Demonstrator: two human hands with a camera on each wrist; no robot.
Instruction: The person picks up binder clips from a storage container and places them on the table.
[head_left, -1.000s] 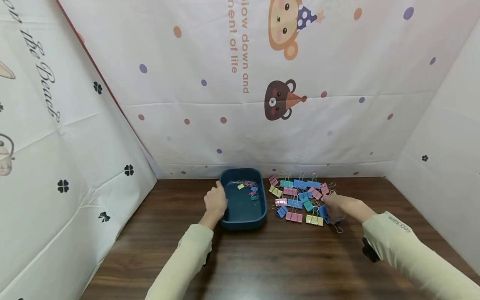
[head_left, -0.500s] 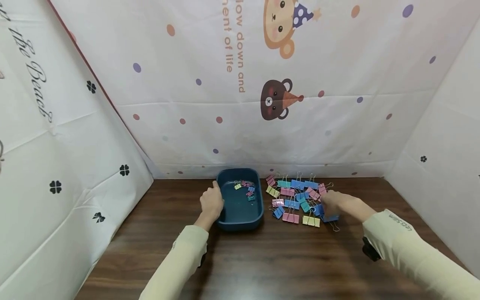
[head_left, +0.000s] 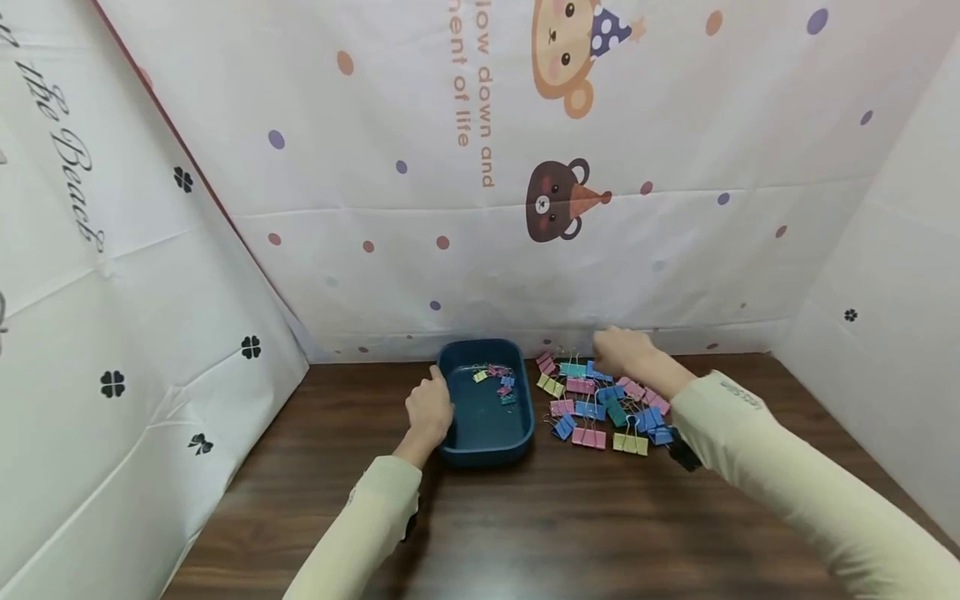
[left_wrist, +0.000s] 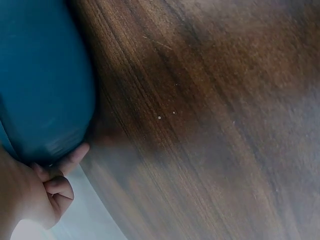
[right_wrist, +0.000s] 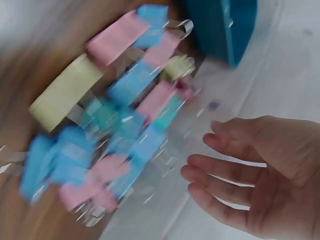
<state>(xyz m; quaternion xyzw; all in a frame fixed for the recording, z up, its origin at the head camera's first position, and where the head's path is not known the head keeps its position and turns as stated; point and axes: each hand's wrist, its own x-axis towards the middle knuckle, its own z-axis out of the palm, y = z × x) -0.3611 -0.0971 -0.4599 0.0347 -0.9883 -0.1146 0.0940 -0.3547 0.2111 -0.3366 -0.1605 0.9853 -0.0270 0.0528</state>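
Note:
A dark blue plastic bin [head_left: 487, 457] stands on the table, with several small binder clips [head_left: 502, 379] inside. My left hand [head_left: 430, 408] holds the bin's left side; in the left wrist view its curled fingers [left_wrist: 61, 187] lie against the outer wall, and the thumb is hidden. Right of the bin lies a cluster of larger binder clips [head_left: 589, 410] in pink, blue, teal and yellow. Over the back of this cluster hovers my right hand [head_left: 618, 350]. In the right wrist view, blurred, its fingers [right_wrist: 220, 170] are loosely bent and hold nothing.
The dark wooden table [head_left: 525, 533] stretches in front of the bin and clips. A printed cloth wall [head_left: 480, 275] rises right behind them. White cloth side walls [head_left: 862, 275] border the table left and right.
My right hand has moved from the right front of the clip cluster to its back, leftward. Clips at the right side have shifted a little. The left hand stays at the bin.

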